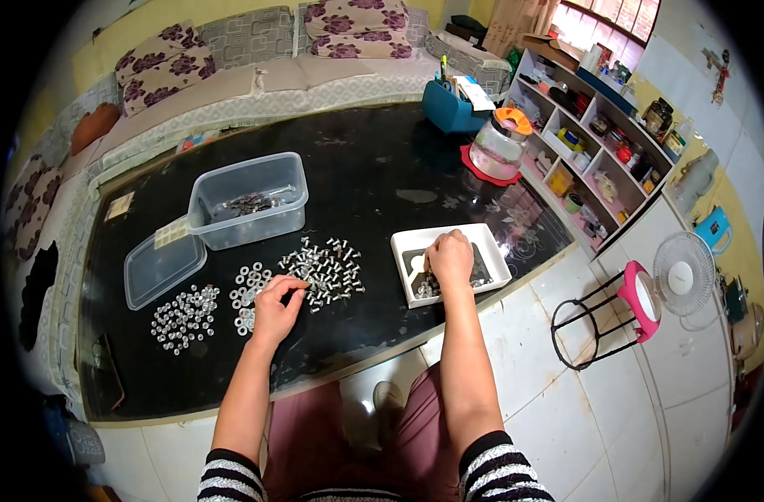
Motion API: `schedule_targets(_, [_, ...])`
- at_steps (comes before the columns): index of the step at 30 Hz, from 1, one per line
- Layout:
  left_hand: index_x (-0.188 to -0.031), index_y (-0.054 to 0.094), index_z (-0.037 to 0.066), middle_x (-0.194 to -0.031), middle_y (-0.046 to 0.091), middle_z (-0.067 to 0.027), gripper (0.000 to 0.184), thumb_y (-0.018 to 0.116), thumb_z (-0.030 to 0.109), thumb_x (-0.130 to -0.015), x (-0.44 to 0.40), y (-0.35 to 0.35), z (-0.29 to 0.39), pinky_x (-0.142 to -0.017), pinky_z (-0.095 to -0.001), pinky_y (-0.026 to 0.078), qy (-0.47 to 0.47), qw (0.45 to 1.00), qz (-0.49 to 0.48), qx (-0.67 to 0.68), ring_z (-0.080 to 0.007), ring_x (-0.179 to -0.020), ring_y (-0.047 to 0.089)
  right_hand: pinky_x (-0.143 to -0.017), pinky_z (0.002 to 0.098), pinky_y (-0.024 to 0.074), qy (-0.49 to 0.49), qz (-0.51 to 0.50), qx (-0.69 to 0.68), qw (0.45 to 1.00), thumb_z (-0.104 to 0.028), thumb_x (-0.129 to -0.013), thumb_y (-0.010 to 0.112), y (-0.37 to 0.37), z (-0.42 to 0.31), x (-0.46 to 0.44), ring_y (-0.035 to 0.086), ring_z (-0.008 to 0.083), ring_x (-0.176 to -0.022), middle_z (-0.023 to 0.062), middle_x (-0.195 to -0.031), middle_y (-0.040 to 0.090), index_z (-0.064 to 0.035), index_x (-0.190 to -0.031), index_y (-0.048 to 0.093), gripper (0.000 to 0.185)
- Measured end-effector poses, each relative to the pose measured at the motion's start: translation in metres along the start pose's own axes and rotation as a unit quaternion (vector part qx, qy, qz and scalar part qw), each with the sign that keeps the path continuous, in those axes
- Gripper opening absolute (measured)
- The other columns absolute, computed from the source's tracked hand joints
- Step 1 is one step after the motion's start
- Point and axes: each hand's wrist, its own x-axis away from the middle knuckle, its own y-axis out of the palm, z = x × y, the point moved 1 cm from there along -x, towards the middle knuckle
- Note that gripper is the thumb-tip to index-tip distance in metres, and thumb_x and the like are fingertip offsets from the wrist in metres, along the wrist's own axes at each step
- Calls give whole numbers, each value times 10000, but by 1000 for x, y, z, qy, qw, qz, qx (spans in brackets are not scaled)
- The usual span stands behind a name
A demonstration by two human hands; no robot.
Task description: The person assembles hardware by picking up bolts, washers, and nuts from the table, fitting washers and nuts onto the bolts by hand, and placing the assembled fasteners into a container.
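My left hand [276, 309] is over the black tabletop, between a pile of washers [246, 289] and a heap of small silvery bolts [332, 272]. Its thumb and forefinger come together at the heap's left edge; whatever they pinch is too small to make out. Inside a white tray [500, 280], my right hand [450, 255] points down with curled fingers, its fingertips hidden. Small dark and silvery metal pieces [480, 272] lie around it, and a white spoon-like piece [416, 266] rests at the tray's left. Loose nuts [183, 320] are spread at the far left.
A clear plastic tub [256, 237] holding metal pieces stands behind the piles, its lid [160, 272] beside it. Farther back are a blue holder [449, 109] and a jar with an orange lid [496, 151]. A stool [637, 301] stands right of the table [357, 184].
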Motion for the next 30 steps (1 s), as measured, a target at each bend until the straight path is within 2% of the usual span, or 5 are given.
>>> schedule_targets(8, [-792,602,21,-801,582,-86,96,562,3,-707,0,-2,1,-678,-271,445,3,1000,5,17,-210,-760,573,-653,385,452,32,54,-91,994,-104,-663,594,-8,-10,4,556,293,-726,126,-752,568,-36,-663,601,68])
schedule_targets(19, [-794,600,21,-800,578,-78,101,567,4,-701,0,-2,0,-655,-264,446,19,1000,1,13,-200,-738,572,-653,344,464,-13,-83,-34,996,-110,-599,612,4,-21,6,588,288,-685,143,-696,601,-52,-720,628,135])
schedule_targets(22, [-797,601,21,-794,577,-72,92,569,15,-711,-1,-3,3,-645,-252,445,-16,999,8,46,-177,-723,570,-633,314,465,-36,39,-233,971,-88,-673,597,-20,-42,11,580,253,-641,135,-740,593,-12,-756,598,113])
schedule_targets(26, [-835,602,17,-758,559,-47,117,577,18,-721,-2,-3,3,-647,-207,424,-47,993,-7,112,-108,-695,543,-560,190,426,-40,-96,-527,843,-2,-666,633,-17,-88,38,514,67,-590,32,-669,568,-13,-830,593,169])
schedule_targets(30, [-879,592,22,-821,582,-41,123,568,89,-778,0,0,-2,-665,-210,422,-86,973,-37,210,-88,-739,542,-579,164,420,-115,-174,-552,808,42,-676,619,-5,-129,71,493,30,-621,-7,-695,551,-5,-847,580,182])
